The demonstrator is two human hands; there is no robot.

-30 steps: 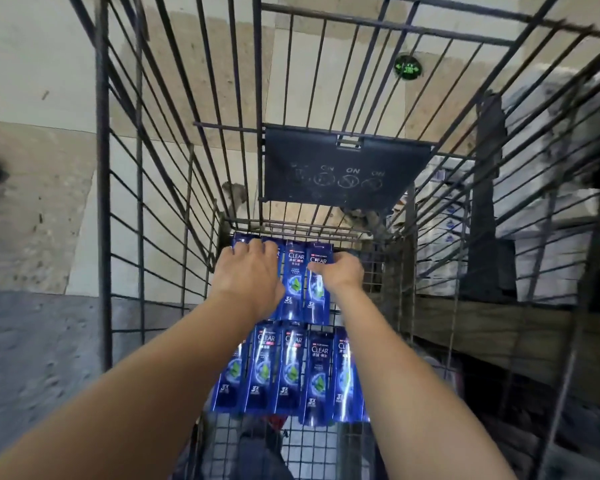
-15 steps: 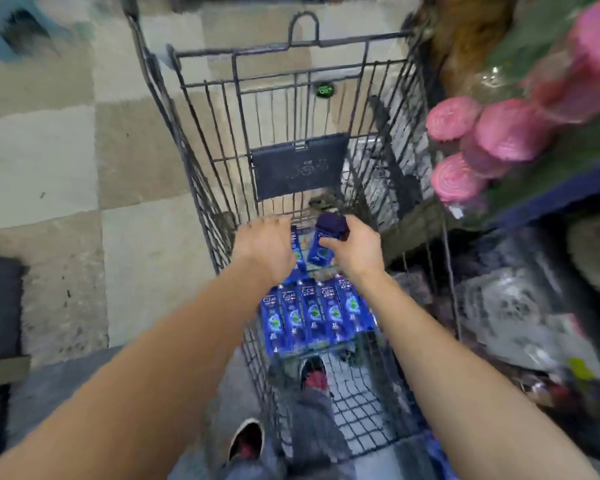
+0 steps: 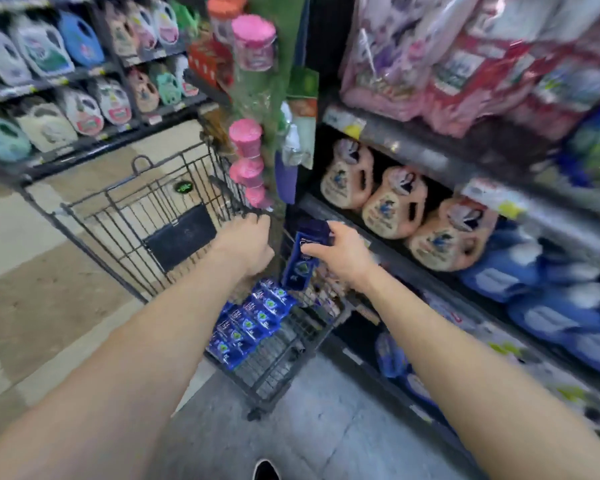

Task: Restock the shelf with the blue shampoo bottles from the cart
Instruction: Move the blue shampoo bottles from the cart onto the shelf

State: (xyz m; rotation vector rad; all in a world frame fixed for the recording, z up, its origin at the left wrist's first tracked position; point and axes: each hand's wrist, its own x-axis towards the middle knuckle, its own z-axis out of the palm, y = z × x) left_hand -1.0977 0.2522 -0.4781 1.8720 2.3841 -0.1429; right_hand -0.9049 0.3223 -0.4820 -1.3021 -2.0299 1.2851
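Head view: the right hand [image 3: 343, 261] holds one dark blue flat-sided plastic shampoo bottle [image 3: 297, 271] in the air over the right-hand rim of the black wire shopping cart [image 3: 136, 206], between the cart and the dark store shelf [image 3: 426, 159]. Its grip is narrow and closed round the bottle's upper half, thumb across the front just below the dark cap. The bottle stands close to upright: its long axis runs top to bottom, cap end up and leaning a little toward the shelf, base hanging over the cart, label toward the camera.

The left hand [image 3: 248, 245] is at the cart's far right rim with fingers curled. I cannot tell whether its grip is round the wire, round a bottle, or empty.

The remaining blue shampoo bottles [image 3: 250, 323] lie flat, side by side in a slanting row on the cart floor.

On the shelf stand peach-coloured handled jugs [image 3: 388, 202], with blue soft refill packs [image 3: 534, 271] lower to the right.

Judging by its look, the bottle is a stiff, full plastic flask: moderately heavy for one hand, not fragile, but glossy and so likely slippery. Its narrow edges or the shoulder under the cap seem the surest hold.
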